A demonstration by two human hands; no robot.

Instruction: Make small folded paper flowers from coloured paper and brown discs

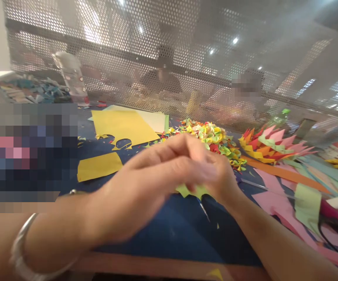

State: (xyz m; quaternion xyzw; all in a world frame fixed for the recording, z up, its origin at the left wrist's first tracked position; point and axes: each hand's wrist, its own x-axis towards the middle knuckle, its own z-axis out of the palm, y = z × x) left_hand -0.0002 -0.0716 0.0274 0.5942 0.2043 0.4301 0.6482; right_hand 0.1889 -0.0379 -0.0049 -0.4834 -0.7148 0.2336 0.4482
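My left hand [160,175] reaches across in front of my right hand [224,177], and the two meet over the table. Its thumb and curled fingers come together at blurred tips; what they pinch is hidden. My right hand's fingers are mostly covered by the left, so their grip does not show. Just below both hands a light green piece of paper [192,191] with a scalloped edge sticks out. From under it a thin pointed metal tip [204,210] slants down; the rest of that tool is out of sight.
A heap of coloured paper scraps [212,134] lies behind the hands. Yellow sheets [124,125] are at left, a spiky paper piece [270,146] and pink strips [286,214] at right. A bottle [72,76] stands far left, before a perforated screen [113,58].
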